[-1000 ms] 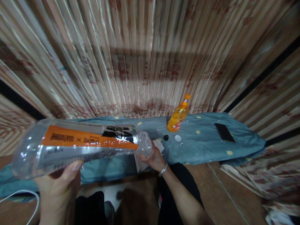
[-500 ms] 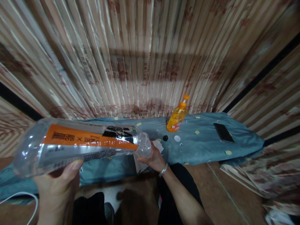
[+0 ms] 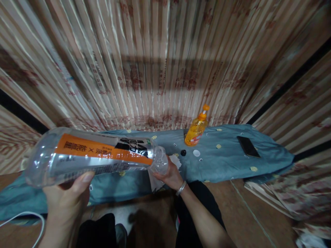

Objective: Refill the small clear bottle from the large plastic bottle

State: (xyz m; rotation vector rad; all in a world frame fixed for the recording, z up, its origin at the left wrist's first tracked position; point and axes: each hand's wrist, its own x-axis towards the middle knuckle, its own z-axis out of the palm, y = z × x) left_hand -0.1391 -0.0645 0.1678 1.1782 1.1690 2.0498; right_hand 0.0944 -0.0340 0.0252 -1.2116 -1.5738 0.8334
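Left of centre in the frame, the left hand (image 3: 67,194) grips a clear plastic bottle with an orange-and-silver label (image 3: 103,155) sideways; the right hand (image 3: 172,175) holds its neck end. The step seems to be steadying it; the next move calls for support at both ends.

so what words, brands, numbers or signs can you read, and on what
"× 能量": orange-and-silver label on clear plastic bottle; its other lettering is too blurred.
Label on orange pump bottle: too small.
Red print on beige striped curtain: too blurred.
White marks on teal cloth: too small.
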